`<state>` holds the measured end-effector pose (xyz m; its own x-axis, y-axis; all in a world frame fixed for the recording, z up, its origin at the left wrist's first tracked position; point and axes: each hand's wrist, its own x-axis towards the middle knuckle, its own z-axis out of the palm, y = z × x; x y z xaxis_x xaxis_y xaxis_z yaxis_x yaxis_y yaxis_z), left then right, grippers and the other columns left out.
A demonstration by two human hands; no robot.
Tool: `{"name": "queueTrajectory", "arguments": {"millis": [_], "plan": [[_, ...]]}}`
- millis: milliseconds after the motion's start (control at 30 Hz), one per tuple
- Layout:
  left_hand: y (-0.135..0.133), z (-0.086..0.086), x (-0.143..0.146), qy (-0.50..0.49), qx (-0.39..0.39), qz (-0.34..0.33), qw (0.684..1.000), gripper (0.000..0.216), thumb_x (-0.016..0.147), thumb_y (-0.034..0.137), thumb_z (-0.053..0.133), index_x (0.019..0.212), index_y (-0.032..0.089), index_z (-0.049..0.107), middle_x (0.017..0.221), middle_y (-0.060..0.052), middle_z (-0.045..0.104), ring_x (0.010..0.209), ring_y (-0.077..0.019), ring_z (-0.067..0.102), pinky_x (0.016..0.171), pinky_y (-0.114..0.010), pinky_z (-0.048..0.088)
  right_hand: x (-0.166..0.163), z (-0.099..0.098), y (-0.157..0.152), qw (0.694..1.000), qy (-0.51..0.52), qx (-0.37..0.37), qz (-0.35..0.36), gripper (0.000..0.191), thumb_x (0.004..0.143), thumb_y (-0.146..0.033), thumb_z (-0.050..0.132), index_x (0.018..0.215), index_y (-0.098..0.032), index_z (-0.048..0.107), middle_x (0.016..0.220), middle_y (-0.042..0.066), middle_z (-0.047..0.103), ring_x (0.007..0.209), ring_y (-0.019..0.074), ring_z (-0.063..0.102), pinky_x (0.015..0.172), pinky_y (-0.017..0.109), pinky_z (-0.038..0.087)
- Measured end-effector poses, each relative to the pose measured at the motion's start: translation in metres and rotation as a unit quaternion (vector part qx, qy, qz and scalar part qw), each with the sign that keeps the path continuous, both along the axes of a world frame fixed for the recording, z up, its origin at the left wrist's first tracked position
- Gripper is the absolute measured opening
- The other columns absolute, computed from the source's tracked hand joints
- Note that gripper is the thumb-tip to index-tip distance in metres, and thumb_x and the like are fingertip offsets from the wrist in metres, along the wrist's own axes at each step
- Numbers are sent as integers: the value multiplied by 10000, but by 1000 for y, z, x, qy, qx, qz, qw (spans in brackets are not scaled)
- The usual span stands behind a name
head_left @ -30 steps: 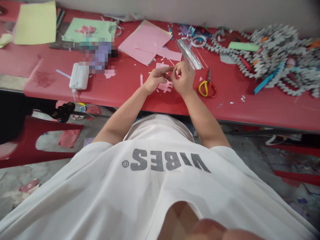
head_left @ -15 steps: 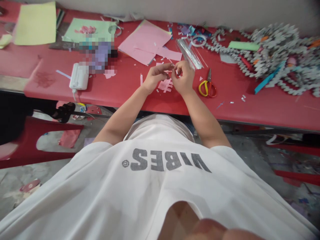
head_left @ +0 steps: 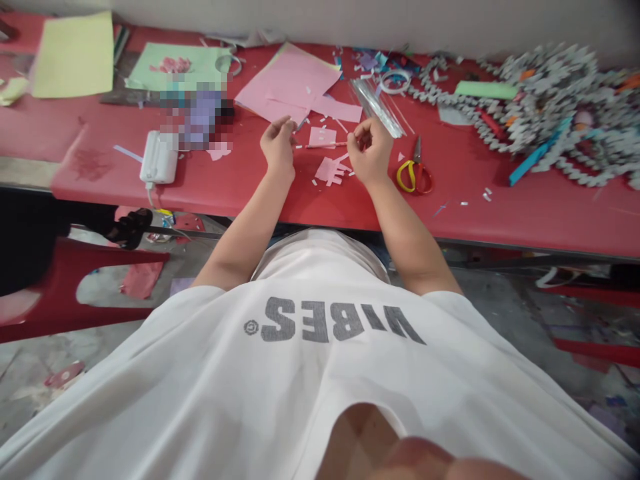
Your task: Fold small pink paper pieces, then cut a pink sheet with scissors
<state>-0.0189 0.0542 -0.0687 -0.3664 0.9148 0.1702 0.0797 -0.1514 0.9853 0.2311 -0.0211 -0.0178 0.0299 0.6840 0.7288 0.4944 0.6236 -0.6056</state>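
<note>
The right hand has its thumb and forefinger pinched together, the other fingers curled, on one end of a slim pink stick. From those fingertips the stick runs leftward, its long axis nearly level across the body and aimed roughly at the left hand. Its free end stops short of the left fingers, with a gap between, so the right hand is the nearer one. The left thumb and fingers are drawn close together at the tips; whether they grip anything small cannot be told.

Just bodyward of the right fingertips, between the hands, lie pink cut pieces. A pink square shows just behind the stick; whether the two touch is unclear. Beside the right hand, outward from its fingers, rest scissors with yellow and red handles. Beyond the right fingers lie clear plastic strips; beyond the left fingertips, pink sheets. Well apart to the right spreads a grey garland.
</note>
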Motion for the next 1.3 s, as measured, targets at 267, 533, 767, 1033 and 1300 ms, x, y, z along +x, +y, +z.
{"name": "queueTrajectory", "arguments": {"millis": [267,533,767,1033,1300], "plan": [[-10,41,-37,-56,22,69,996,766,1212,720,-98,944,245,439,787,43,392,753,-123,300,729,-335,336,7,-7,5,1000,-17,-5,-3,718,1140,-935,392,1092,-271,660,926,10,637,917,252,779,991,560,691],[-15,45,-54,-67,30,83,994,673,947,864,-307,876,256,-26,724,17,103,735,-160,220,711,-350,261,6,-1,2,999,-1,-34,-26,804,1061,-1040,385,1022,-277,636,898,7,644,862,247,783,961,554,717],[-25,47,-39,-26,84,52,995,857,721,1080,-271,824,292,50,703,13,127,737,-179,223,652,-381,259,9,-7,6,999,-14,-34,-19,765,1094,-1001,383,1066,-278,630,920,12,625,883,254,768,952,553,694],[-45,51,-18,-71,106,-43,991,679,1078,944,605,936,280,627,785,20,601,685,-123,446,646,-362,358,10,-10,8,999,-20,-27,-20,759,1096,-997,392,1076,-282,643,939,19,636,855,246,758,938,548,699],[-58,53,-6,-78,166,-99,978,583,1065,741,788,732,268,716,690,-9,604,616,-140,549,651,-378,404,7,-11,9,1000,-20,-20,-13,778,1071,-1026,402,1041,-286,640,864,-8,595,781,232,726,917,553,700]]}}
